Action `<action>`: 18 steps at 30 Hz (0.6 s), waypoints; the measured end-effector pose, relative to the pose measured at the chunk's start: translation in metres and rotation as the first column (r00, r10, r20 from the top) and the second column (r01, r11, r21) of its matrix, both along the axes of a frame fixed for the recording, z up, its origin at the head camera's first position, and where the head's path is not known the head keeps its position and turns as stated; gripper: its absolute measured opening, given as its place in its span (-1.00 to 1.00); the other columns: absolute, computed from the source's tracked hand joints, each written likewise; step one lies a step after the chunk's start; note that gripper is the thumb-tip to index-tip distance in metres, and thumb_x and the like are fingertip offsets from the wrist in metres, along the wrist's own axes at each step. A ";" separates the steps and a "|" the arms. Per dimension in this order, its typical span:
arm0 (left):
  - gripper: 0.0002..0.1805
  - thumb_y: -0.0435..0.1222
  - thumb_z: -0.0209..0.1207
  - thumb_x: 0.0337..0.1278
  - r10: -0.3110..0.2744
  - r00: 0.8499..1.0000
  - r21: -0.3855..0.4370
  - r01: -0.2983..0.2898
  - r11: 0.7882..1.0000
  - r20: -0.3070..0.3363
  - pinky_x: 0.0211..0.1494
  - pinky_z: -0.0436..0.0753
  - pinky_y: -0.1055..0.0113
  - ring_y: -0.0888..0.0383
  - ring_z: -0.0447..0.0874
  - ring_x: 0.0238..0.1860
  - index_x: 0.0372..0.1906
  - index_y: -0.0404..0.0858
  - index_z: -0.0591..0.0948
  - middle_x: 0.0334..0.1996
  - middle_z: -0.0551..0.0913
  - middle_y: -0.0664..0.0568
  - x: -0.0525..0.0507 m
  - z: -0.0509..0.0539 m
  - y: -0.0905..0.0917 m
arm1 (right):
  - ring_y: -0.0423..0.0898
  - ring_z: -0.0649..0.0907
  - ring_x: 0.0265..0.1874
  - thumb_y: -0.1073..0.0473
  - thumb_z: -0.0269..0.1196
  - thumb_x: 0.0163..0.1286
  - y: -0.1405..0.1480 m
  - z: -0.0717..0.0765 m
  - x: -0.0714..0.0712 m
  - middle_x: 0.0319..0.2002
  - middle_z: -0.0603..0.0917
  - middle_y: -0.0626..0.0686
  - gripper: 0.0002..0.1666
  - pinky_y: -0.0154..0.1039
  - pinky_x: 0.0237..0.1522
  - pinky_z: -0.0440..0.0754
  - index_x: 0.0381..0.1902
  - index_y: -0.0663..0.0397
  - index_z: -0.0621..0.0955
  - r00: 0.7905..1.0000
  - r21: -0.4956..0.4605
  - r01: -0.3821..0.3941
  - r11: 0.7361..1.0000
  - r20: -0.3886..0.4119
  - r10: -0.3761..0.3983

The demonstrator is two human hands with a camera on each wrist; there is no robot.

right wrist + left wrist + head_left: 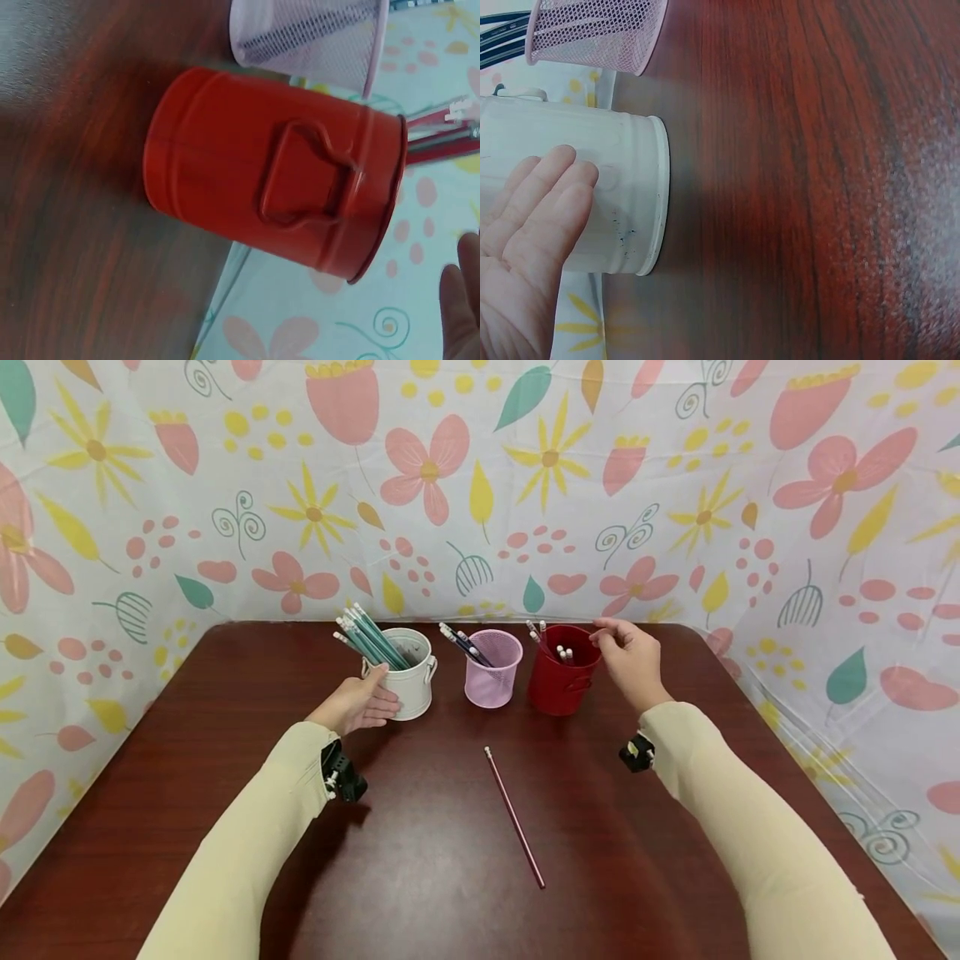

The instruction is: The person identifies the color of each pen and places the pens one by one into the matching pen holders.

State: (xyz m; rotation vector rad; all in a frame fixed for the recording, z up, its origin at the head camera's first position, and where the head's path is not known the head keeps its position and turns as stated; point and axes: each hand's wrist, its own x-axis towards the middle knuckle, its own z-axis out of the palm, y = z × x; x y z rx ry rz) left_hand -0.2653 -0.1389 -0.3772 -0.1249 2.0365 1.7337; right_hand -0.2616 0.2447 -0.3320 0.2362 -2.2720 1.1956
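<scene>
My left hand (pixel 362 702) is at the white metal bucket (pixel 414 693), its fingers straight along the bucket's side and its thumb near the rim. Teal pencils (pixel 372 639) lean out of that bucket toward the left. By the right rim of the red bucket (pixel 558 689) is my right hand (pixel 632 662), with nothing seen in its fingers; the right wrist view shows only part of this hand (pixel 463 300). Several white-tipped pencils (pixel 564 654) stand inside the red bucket. A single dark pink pencil (pixel 515 818) lies on the table.
Between the two buckets stands a pink mesh cup (pixel 491 685) holding dark pencils (pixel 467 646). The brown wooden table (pixel 420 860) ends at a floral cloth backdrop (pixel 480 485) behind the containers.
</scene>
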 end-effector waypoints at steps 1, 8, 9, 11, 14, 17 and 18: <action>-0.19 0.12 -0.33 0.46 -0.001 1.000 0.000 0.001 1.000 0.000 0.24 0.44 0.05 -0.15 0.50 0.16 0.18 -0.63 0.34 0.16 0.46 -0.42 0.000 0.000 0.000 | -0.41 0.51 -0.46 0.35 0.01 0.38 -0.001 -0.001 0.002 -0.31 0.70 0.27 -0.68 -0.50 -0.49 0.33 -0.07 0.35 0.65 0.999 0.001 0.026 1.000 -0.036 -0.026; -0.19 0.11 -0.33 0.46 -0.001 1.000 -0.004 0.001 1.000 0.009 0.25 0.43 0.05 -0.18 0.47 0.19 0.20 -0.64 0.33 0.18 0.43 -0.44 0.000 -0.002 0.000 | 0.14 0.55 -0.37 0.45 0.01 0.17 -0.016 -0.017 0.012 -0.49 0.66 0.26 -0.72 -0.11 -0.05 0.37 -0.39 0.37 0.68 0.868 0.062 0.141 0.988 -0.488 -0.094; -0.19 0.11 -0.34 0.46 -0.003 1.000 -0.004 0.003 1.000 0.008 0.25 0.42 0.04 -0.19 0.46 0.19 0.20 -0.64 0.32 0.18 0.42 -0.44 -0.001 -0.002 0.000 | 0.17 0.55 -0.39 0.45 0.01 0.14 -0.018 -0.019 0.013 -0.50 0.64 0.26 -0.74 -0.04 -0.04 0.35 -0.43 0.37 0.67 0.843 0.067 0.127 0.990 -0.534 -0.072; -0.18 0.11 -0.35 0.46 -0.006 1.000 0.000 0.006 1.000 0.008 0.26 0.41 0.03 -0.20 0.45 0.20 0.21 -0.64 0.32 0.19 0.41 -0.44 -0.001 -0.001 -0.001 | 0.17 0.54 -0.43 0.44 0.01 0.11 -0.025 -0.023 0.015 -0.52 0.63 0.24 -0.75 0.01 -0.06 0.33 -0.49 0.35 0.65 0.807 0.079 0.085 0.993 -0.590 -0.022; -0.18 0.12 -0.34 0.46 0.001 1.000 0.007 -0.002 1.000 0.009 0.26 0.41 0.03 -0.20 0.45 0.20 0.20 -0.64 0.33 0.18 0.42 -0.44 -0.002 -0.001 -0.001 | 0.15 0.55 -0.43 0.43 0.02 0.09 -0.036 -0.030 0.020 -0.54 0.62 0.21 -0.77 0.02 -0.12 0.34 -0.53 0.30 0.64 0.785 0.127 0.019 0.992 -0.616 0.064; -0.18 0.12 -0.34 0.46 -0.004 1.000 0.001 0.004 1.000 0.005 0.26 0.42 0.03 -0.19 0.46 0.20 0.21 -0.64 0.33 0.18 0.43 -0.43 0.000 0.000 0.000 | 0.15 0.56 -0.40 0.42 0.04 0.07 -0.046 -0.038 0.027 -0.53 0.63 0.17 -0.79 0.03 -0.15 0.38 -0.53 0.27 0.63 0.789 0.218 -0.037 0.975 -0.592 0.163; -0.18 0.11 -0.33 0.46 -0.001 1.000 0.002 0.001 1.000 0.006 0.25 0.42 0.04 -0.19 0.46 0.19 0.20 -0.64 0.33 0.18 0.43 -0.43 0.000 0.000 0.000 | 0.16 0.56 -0.39 0.42 0.06 0.06 -0.049 -0.042 0.030 -0.52 0.64 0.17 -0.80 0.03 -0.15 0.39 -0.52 0.26 0.64 0.795 0.257 -0.058 0.965 -0.573 0.200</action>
